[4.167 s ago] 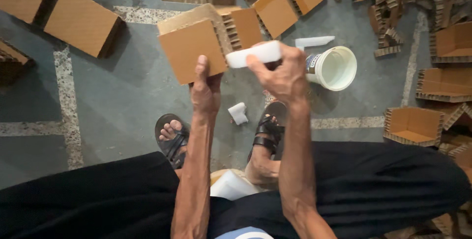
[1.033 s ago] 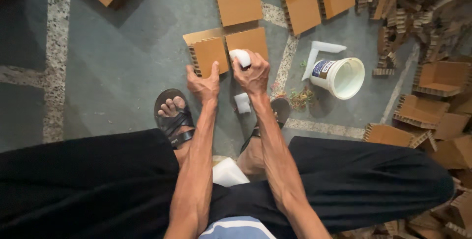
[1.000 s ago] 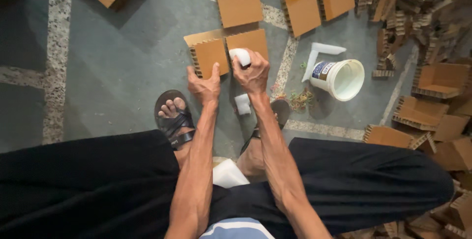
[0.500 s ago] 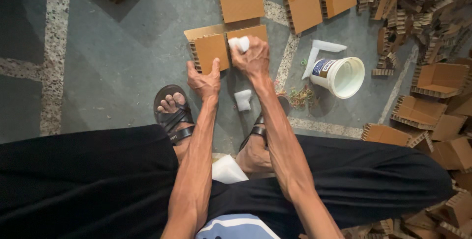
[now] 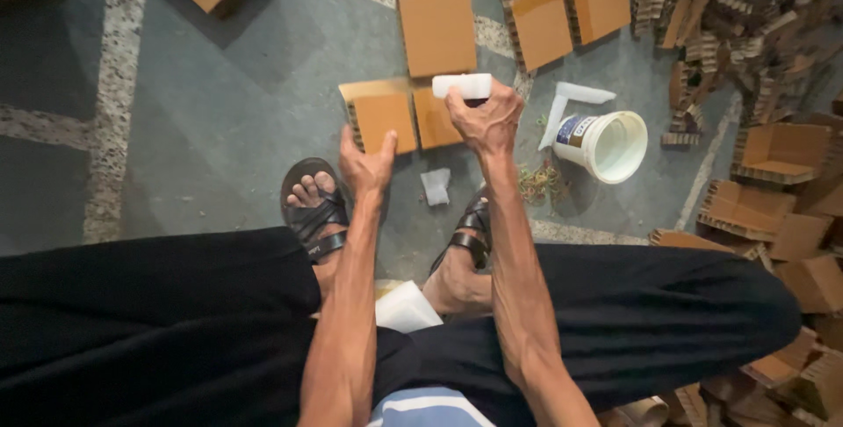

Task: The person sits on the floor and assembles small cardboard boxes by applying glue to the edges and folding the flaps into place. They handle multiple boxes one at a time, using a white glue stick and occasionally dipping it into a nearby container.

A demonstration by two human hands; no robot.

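My right hand (image 5: pixel 485 121) grips a white oblong block (image 5: pixel 462 86), held just above two brown cardboard pieces lying side by side on the grey floor. The left piece (image 5: pixel 379 115) has a corrugated edge showing; the right piece (image 5: pixel 435 119) is partly under my right hand. Below the left piece, my left hand (image 5: pixel 367 162) is open with its fingers spread and its thumb close to the piece's lower corner. It holds nothing. A small white scrap (image 5: pixel 435 186) lies on the floor between my sandalled feet (image 5: pixel 312 207).
A white bucket (image 5: pixel 615 146) lies on its side to the right, with a white flat strip (image 5: pixel 569 104) beside it and loose rubber bands (image 5: pixel 537 184) nearby. More cardboard squares (image 5: pixel 436 32) lie farther off. Piles of cardboard trays and strips (image 5: pixel 755 155) crowd the right side.
Four seconds ago my left hand held the cardboard up; it now lies on the floor. My left hand has drawn back from it, and the white block has shifted slightly right.
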